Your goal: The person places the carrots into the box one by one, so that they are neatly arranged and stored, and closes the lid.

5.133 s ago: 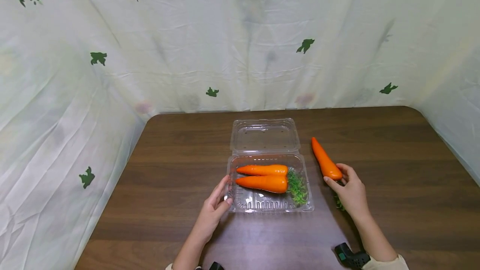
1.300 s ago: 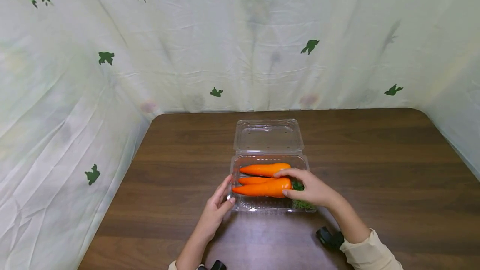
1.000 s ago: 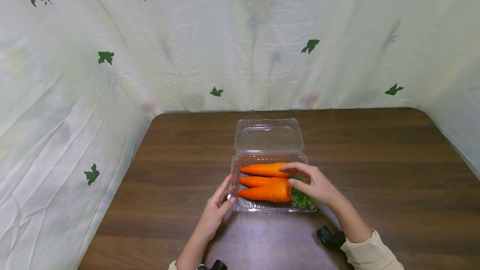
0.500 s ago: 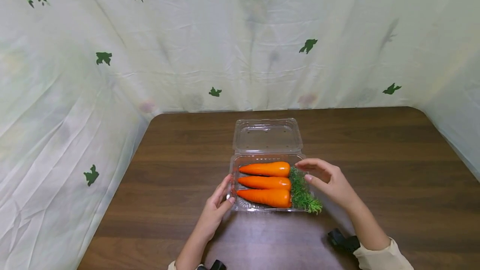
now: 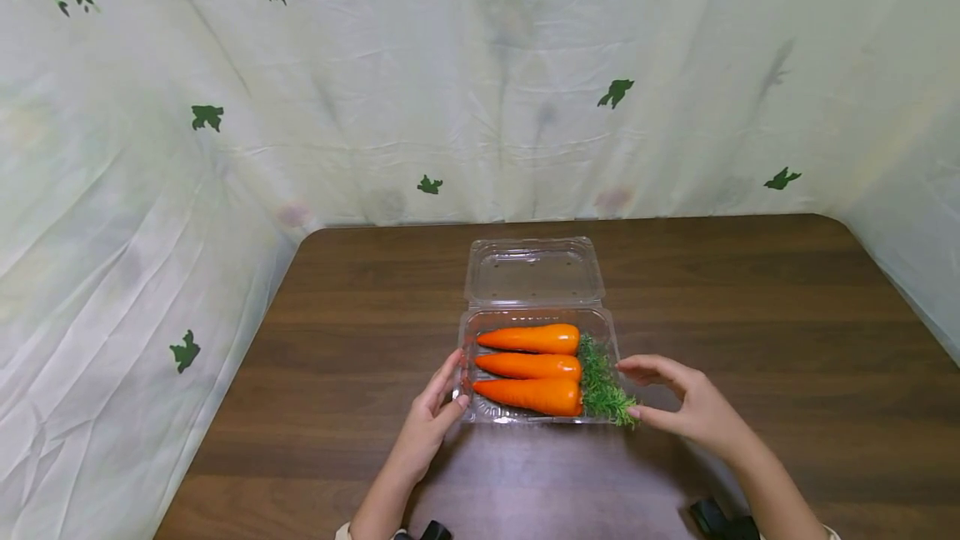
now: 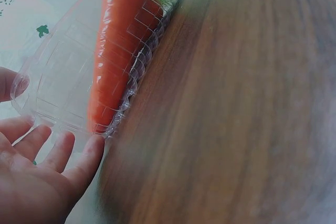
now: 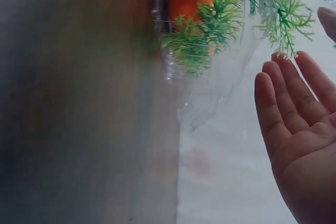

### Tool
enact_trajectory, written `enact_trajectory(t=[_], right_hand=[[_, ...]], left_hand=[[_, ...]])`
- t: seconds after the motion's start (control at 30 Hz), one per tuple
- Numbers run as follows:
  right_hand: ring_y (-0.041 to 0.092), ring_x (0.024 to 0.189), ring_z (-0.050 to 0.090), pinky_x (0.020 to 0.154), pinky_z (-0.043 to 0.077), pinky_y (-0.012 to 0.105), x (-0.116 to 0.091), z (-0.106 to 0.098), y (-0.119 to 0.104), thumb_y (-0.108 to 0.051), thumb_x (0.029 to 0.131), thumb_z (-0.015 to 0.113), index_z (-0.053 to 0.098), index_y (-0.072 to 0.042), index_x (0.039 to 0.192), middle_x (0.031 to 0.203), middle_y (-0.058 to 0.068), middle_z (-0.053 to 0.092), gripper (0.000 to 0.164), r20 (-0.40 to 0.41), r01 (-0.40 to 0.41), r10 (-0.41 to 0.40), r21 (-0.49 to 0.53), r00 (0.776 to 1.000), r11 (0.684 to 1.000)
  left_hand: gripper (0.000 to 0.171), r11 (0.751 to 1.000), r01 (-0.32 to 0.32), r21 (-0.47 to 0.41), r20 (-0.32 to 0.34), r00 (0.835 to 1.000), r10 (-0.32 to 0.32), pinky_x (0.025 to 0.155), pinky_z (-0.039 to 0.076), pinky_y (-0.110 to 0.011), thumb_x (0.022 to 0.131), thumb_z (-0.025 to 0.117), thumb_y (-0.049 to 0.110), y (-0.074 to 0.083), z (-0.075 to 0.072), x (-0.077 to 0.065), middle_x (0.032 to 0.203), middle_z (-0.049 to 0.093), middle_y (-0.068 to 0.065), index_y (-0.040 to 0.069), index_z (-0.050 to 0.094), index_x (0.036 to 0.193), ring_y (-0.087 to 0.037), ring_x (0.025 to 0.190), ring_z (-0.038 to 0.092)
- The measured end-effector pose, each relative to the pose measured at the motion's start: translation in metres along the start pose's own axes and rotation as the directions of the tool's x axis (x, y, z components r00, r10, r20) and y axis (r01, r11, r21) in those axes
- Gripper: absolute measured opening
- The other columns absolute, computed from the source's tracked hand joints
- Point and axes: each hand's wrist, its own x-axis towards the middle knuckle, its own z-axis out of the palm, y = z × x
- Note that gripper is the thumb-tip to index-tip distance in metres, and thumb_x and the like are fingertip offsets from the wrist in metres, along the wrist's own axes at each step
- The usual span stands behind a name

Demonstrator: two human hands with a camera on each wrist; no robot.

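Note:
A clear plastic clamshell container (image 5: 468,411) lies with its lid folded back. In it are three orange carrots, one at the back (image 5: 528,338), one in the middle (image 5: 528,366) and one in front (image 5: 528,397). Their tips point left, and their feathery green tops (image 5: 600,386) lie to the right, spilling over the near right rim. My left hand (image 5: 423,423) holds the container's left edge, fingertips against the wall and thumb at the rim. My right hand (image 5: 701,411) is beside the container's right edge, fingers extended and thumb by the greens; whether it touches them, I cannot tell.
The transparent lid (image 5: 534,272) lies flat behind the container on the brown wooden table (image 5: 360,307). A pale curtain with green leaf and bird shapes (image 5: 450,90) hangs behind and beside the table. Black wrist devices (image 5: 723,521) are strapped on both wrists.
My right hand has laid the third carrot in the container, let go, and moved right and nearer to the container's right edge. The left hand keeps its place at the left edge.

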Motion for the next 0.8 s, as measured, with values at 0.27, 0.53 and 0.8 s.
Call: enact_trajectory(t=[0.27,0.53,0.8], right_hand=[[0.016,0.08,0.056,0.069,0.046,0.025,-0.009,0.004,-0.004,0.007,0.063,0.076,0.056,0.005,0.111,0.101,0.012,0.061,0.052,-0.003,0.031,-0.032,-0.043,0.999,0.999],[0.009,0.073,0.054,0.065,0.046,0.022,-0.011,0.008,0.004,0.0,0.068,0.076,0.059,0.0,0.108,0.094,-0.001,0.061,0.044,0.0,-0.004,0.004,-0.076,1.0,0.997],[0.01,0.075,0.056,0.067,0.047,0.021,0.005,0.006,0.004,0.007,0.067,0.074,0.06,-0.002,0.106,0.095,0.001,0.061,0.042,-0.011,0.026,-0.028,-0.143,1.0,0.989]], left_hand=[[0.058,1.0,0.013,0.002,0.0,1.0,-0.013,0.091,0.036,-0.02,0.089,0.051,-0.002,0.001,0.0,-0.001,0.143,0.027,-0.012,0.01,0.029,0.141,-0.03,0.126,0.032],[0.058,1.0,0.007,-0.003,0.003,1.0,-0.007,0.091,0.036,-0.021,0.089,0.051,-0.002,0.002,0.0,0.0,0.144,0.026,-0.012,0.01,0.029,0.141,-0.031,0.126,0.031],[0.057,1.0,0.004,0.0,0.011,1.0,-0.004,0.091,0.036,-0.02,0.089,0.051,-0.001,0.001,0.0,0.001,0.143,0.026,-0.012,0.01,0.03,0.141,-0.031,0.126,0.03]])
